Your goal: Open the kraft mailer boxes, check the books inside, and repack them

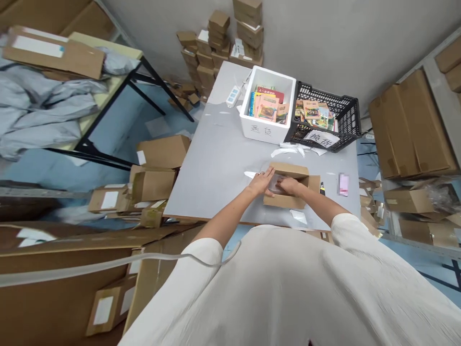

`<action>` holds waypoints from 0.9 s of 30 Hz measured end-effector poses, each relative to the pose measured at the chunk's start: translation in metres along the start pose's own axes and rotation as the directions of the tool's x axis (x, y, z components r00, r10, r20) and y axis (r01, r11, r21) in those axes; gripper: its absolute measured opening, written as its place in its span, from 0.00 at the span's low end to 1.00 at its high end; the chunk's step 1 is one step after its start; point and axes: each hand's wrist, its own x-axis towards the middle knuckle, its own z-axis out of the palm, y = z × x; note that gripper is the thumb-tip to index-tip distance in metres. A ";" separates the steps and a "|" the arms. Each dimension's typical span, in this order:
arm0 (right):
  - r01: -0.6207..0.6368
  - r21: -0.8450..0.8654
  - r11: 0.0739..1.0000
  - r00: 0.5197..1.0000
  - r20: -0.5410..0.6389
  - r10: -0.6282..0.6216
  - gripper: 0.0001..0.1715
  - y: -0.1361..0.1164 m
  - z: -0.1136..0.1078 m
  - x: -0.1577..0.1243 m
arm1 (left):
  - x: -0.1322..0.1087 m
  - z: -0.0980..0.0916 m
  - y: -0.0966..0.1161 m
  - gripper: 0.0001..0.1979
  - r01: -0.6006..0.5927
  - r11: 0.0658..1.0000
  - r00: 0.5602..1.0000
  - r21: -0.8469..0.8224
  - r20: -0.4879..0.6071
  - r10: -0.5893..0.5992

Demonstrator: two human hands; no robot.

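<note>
Brown cardboard surrounds your right hand: it reaches down into the open carton, which lies directly beneath it on the worktop, with your left hand at the carton's left end. To work well here, let the left hand brace that end so the carton cannot slide, and press with flat fingertips rather than nails, since whatever is clear and filmy between your two hands looks as if it would crumple easily. Mind the flaps too; your right forearm crosses the opening, so a raised elbow should spare the edges.

Your left hand is spread wide, thumb toward you and fingers away from you, touching the carton's end rather than gripping anything that shows. Your right hand has its fingers extended and held fairly narrow, the tips at the clear stuff; you cannot tell from this view whether they pinch it or only push.

Just right of your right hand, beyond the end flap, lies a cutter, so watch your wrist there. Farther out from both hands stand the white bin and the black crate.
</note>
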 end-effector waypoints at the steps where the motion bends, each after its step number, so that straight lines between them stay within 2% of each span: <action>1: 0.028 -0.034 0.999 1.000 0.000 -0.028 0.18 -0.001 0.003 0.005 | 0.000 0.001 0.000 0.78 0.002 1.000 1.000 -0.001 0.007 -0.002; 5: 0.055 0.001 0.998 0.998 -0.017 -0.055 0.18 0.002 0.015 0.025 | -0.003 0.002 0.001 0.79 -0.002 1.000 1.000 -0.006 0.013 0.002; 9: 0.056 0.075 0.996 0.998 -0.011 -0.056 0.33 0.009 0.027 0.038 | -0.006 0.001 0.001 0.79 -0.004 1.000 1.000 0.006 0.015 0.004; 11: 0.060 0.066 0.996 0.998 0.010 -0.061 0.36 0.011 0.033 0.042 | -0.006 0.000 0.000 0.79 -0.009 1.000 1.000 0.010 0.020 0.009; 15: 0.040 0.080 0.996 0.999 0.019 -0.041 0.33 0.011 0.042 0.047 | -0.007 0.000 0.000 0.79 -0.012 1.000 1.000 0.013 0.026 0.012; 20: 0.079 0.039 0.996 0.997 -0.005 -0.079 0.31 0.006 0.046 0.054 | -0.009 -0.002 0.002 0.77 -0.003 1.000 1.000 0.024 0.022 0.002; 24: 0.073 0.039 0.997 0.997 -0.042 -0.071 0.27 0.009 0.045 0.044 | -0.011 -0.007 0.005 0.79 0.015 0.999 0.999 0.037 0.033 -0.016; 27: 0.130 -0.099 0.987 0.992 0.001 -0.130 0.19 0.013 0.042 0.028 | -0.011 -0.009 0.007 0.79 0.027 0.998 0.998 0.049 0.050 -0.029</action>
